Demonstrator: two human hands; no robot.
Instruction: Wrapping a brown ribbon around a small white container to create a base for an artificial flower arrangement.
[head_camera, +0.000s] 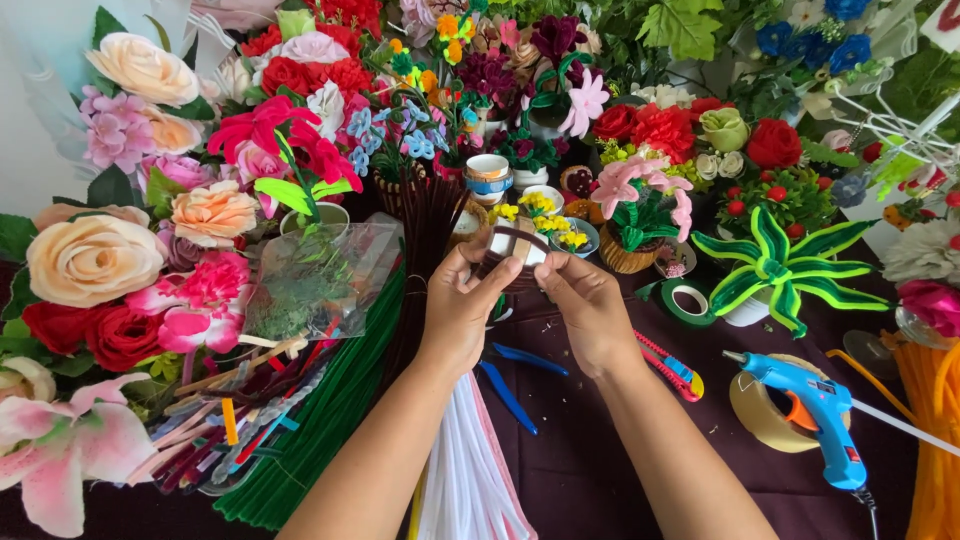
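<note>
Both hands share one brown-and-white roll (512, 255) above the desk (600, 450): left hand (462, 305) at its 8 o'clock, right hand (588, 305) at its 4 o'clock, fingers (493, 277) pinched on its lower rim, equally near, roll face toward camera.

Dark maroon tabletop (600, 470), pale wall (30, 120) at left, bright even daylight

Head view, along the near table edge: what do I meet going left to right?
Green pipe-cleaner bundle → white bundle → blue-handled pliers → utility knife → tape roll → blue glue gun → orange pipe cleaners.
</note>
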